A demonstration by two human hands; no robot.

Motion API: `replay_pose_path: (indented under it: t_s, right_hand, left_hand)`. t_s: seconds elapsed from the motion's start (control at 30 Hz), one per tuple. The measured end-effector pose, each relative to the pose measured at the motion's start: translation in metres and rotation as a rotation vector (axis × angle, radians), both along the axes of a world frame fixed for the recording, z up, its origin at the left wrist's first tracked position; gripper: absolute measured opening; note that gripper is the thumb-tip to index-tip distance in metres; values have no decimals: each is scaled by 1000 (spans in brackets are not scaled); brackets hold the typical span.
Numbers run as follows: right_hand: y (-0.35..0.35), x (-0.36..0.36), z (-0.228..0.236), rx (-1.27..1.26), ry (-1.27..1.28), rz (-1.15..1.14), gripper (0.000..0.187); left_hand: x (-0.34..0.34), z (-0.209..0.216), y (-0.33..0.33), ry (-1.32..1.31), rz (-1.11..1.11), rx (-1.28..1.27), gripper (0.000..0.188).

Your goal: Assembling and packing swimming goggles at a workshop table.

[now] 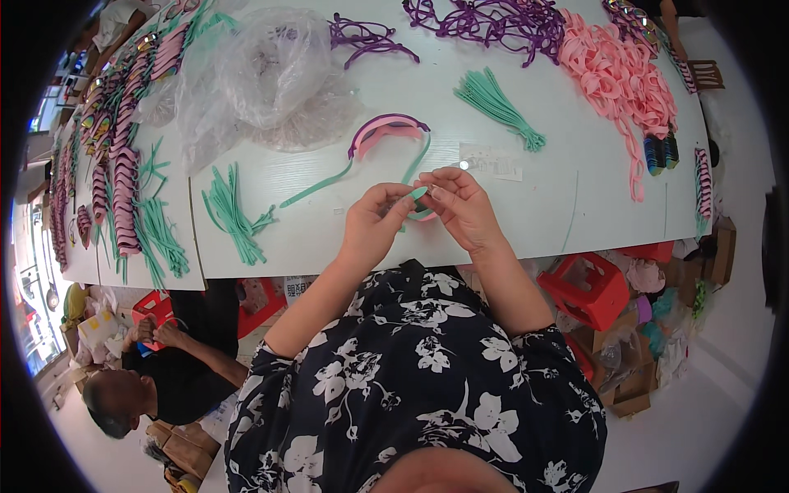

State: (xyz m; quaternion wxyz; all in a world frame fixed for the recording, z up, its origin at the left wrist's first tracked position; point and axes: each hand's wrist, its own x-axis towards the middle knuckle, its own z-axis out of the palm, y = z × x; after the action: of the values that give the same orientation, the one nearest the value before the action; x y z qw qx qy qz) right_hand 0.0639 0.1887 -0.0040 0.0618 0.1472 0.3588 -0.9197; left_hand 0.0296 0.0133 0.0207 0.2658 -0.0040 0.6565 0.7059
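Observation:
Swim goggles with a purple frame and pink inner seal lie on the white table in front of my hands. One end of their green strap trails to the left, while the other side runs down to my fingers. My left hand pinches the green strap between thumb and forefinger. Close against it, my right hand also has its fingertips closed on the strap. A curved pink and green piece shows partly beneath my fingers; its kind is hidden.
Green strap bundles lie left, with another bundle ahead right. Clear plastic bags, purple frames and a pink strap heap fill the far side. Stacked goggles line the left. Another person sits at lower left; red stools stand below.

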Motion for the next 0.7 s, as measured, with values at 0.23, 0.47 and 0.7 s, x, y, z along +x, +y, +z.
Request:
replay_pose_path:
  t_s: [0.23,0.47,0.7]
  right_hand:
    - [1,-1,-1,8,73,42,26]
    - [2,-2,-2,20,56,18,25]
    - [0,-2,1,-7,88,49,25]
  left_hand:
    - [-1,0,0,-17,-10,7,20]
    - [-3,2,0,-41,-15,-9,21]
    - [-3,-1,2,4,-33,-23,21]
